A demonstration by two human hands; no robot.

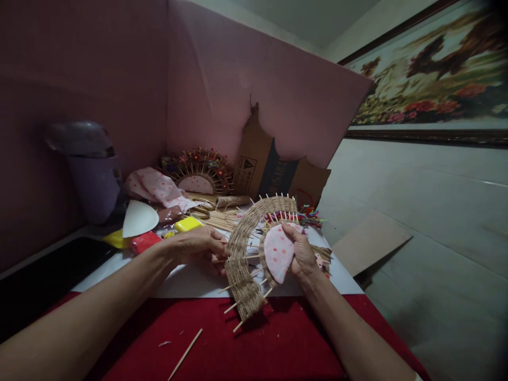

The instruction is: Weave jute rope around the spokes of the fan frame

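Observation:
A fan-shaped craft [241, 238], its brown twine woven over thin wooden sticks, is held up tilted above the table. At its inner curve sits a half-round pad [278, 254] in pale pink cloth with red dots. My right hand [302, 253] grips this pad, thumb on the front and the other fingers behind. On the outer left edge, my left hand [204, 248] has its fingers closed at the stick ends and the twine. Stick tips poke out past the weave at the top and the lower left.
Behind stand a similar finished-looking fan [196, 182] with coloured flowers and a cut cardboard piece [257, 153]. Dotted cloth [153, 185], scissors [202, 206], a white half-round piece [139, 218] and yellow packet [188, 224] lie left. A loose stick [186, 353] rests on red cloth [222, 344].

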